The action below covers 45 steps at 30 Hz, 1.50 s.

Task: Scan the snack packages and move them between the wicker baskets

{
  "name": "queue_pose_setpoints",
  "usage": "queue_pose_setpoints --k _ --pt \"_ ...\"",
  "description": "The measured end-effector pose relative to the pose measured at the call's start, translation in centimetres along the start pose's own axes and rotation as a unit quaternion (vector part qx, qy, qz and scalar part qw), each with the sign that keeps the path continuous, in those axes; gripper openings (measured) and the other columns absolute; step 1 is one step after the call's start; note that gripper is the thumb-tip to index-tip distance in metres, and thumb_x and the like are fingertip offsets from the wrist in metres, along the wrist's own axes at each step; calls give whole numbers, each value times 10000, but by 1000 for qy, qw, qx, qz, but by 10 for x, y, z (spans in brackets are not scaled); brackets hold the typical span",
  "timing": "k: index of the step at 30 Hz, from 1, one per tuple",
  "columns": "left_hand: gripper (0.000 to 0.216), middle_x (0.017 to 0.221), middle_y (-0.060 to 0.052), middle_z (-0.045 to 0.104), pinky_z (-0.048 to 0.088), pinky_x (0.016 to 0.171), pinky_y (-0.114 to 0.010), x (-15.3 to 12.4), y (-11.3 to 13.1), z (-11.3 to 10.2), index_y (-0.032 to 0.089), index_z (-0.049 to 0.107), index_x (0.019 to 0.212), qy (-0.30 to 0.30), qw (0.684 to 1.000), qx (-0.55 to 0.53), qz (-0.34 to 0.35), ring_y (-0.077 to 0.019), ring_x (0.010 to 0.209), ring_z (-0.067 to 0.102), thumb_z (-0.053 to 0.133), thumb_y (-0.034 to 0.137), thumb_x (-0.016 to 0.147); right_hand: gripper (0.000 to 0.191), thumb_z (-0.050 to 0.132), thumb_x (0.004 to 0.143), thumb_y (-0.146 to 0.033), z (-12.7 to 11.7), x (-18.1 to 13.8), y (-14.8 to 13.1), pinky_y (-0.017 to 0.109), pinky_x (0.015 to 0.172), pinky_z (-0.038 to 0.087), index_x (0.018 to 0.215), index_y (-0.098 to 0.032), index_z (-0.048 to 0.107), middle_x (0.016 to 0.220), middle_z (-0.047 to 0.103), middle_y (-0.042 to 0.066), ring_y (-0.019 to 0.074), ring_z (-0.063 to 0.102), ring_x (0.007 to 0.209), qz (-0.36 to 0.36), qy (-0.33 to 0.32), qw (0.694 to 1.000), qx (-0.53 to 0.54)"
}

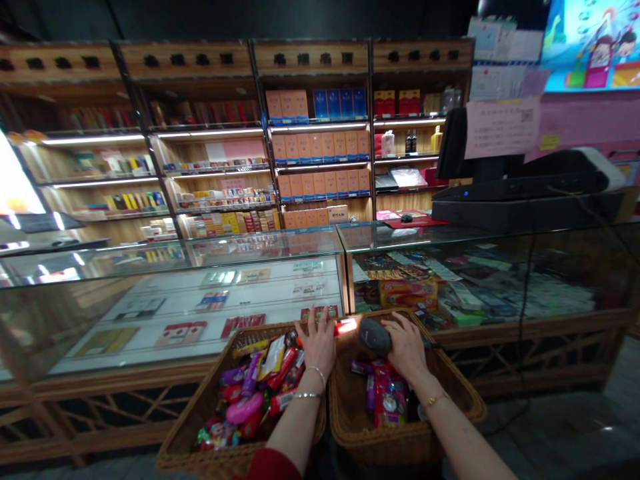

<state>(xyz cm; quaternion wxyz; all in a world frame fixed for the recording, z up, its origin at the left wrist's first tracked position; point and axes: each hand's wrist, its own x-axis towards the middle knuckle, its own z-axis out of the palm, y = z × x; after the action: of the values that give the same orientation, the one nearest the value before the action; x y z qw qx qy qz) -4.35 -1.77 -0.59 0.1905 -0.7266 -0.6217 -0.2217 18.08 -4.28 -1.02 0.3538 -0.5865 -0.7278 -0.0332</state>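
Note:
My left hand reaches over the inner rim of the left wicker basket and holds a small red package, its end brightly lit. Its exact kind is too small to tell. Wrapped around a black handheld barcode scanner is my right hand, above the right wicker basket. The scanner's head points left at the red package. Mixed colourful sweets and small toys fill much of the left basket. Several purple and red packets lie in the right one.
Behind the baskets stands a glass display counter with flat packs inside. A monitor and a black cash drawer sit on its right part. A dark cable hangs down its front. Shelves of boxes line the back wall.

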Motion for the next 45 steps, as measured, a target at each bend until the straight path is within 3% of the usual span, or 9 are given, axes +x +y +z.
queue_pose_setpoints --k 27,45 --pt "376 1559 -22 406 71 1141 -749 0 2 -4 322 652 1214 -11 1000 -6 -11 -362 1493 179 573 243 855 416 482 683 -25 -3 -4 0 414 1066 318 989 -191 711 1173 709 50 254 421 1340 -16 15 1000 6" --pt "345 1568 -14 390 74 1148 -739 -1 3 -6 300 653 1205 -1 1000 -13 -23 -344 1499 169 574 299 868 349 502 744 -49 14 -5 8 423 1060 341 981 -194 713 1281 668 35 273 436 1331 -23 52 998 -27"
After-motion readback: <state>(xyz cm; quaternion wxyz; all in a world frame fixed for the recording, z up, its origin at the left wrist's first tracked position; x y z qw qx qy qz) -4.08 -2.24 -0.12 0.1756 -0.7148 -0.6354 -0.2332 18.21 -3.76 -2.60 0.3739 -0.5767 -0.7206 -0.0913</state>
